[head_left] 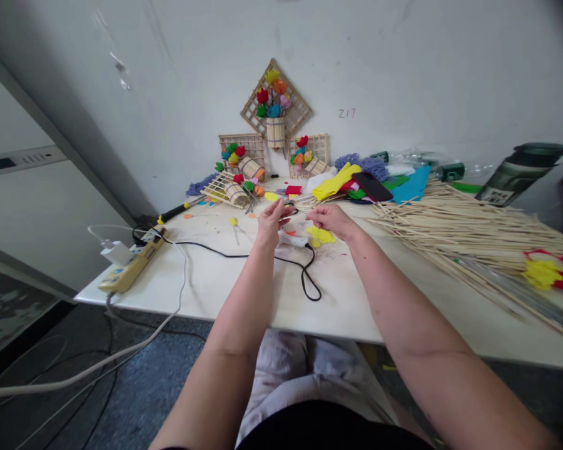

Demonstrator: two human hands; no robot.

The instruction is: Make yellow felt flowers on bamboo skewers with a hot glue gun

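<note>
My left hand (pixel 271 220) and my right hand (pixel 331 219) are held close together above the white table (pixel 244 294), fingers pinched. Between them runs a thin wooden stick (pixel 300 212), gripped at each end as far as I can make out. Under the hands lies a white glue gun (pixel 294 239) with its black cord (pixel 263 256) looping toward me. Yellow felt pieces (pixel 321 236) lie just below my right hand.
A large pile of wooden sticks (pixel 460 231) covers the right side. A power strip (pixel 131 262) sits at the left edge. Stick-frame flower crafts (pixel 276 106) lean on the wall, with felt scraps (pixel 351 181), a phone (pixel 372 185) and a dark bottle (pixel 520 172) at the back.
</note>
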